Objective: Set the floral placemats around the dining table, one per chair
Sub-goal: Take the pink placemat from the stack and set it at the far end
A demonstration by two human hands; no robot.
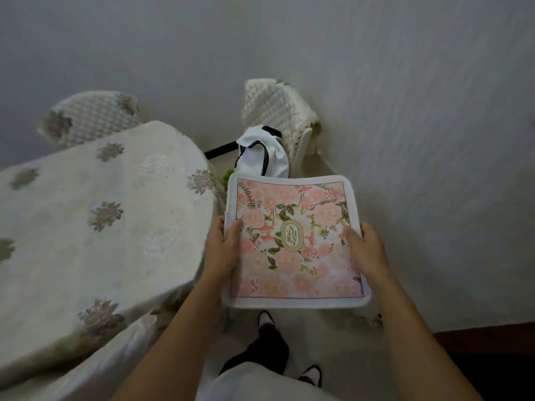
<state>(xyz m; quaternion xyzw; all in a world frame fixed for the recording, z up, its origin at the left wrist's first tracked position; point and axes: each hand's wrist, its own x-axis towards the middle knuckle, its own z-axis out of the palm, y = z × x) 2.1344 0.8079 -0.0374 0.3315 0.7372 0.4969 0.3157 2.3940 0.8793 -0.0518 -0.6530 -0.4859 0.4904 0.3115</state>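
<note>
Both hands grip 1 floral placemat [295,241] in the air: left hand [224,247] pinching its 9 o'clock edge, right hand [366,248] its 3 o'clock edge. The dining table [95,227] edge lies just left; bare floor [434,198] opens toward 2 o'clock. A quilted chair [278,111] at 12, possibly holding a white bag [262,156].

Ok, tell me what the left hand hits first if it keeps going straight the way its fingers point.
The left hand grips the placemat's left edge, fingers pointing up-frame. Straight on, it would likely meet the white bag by the chair, passing close to the table corner. Depth is unclear.
</note>
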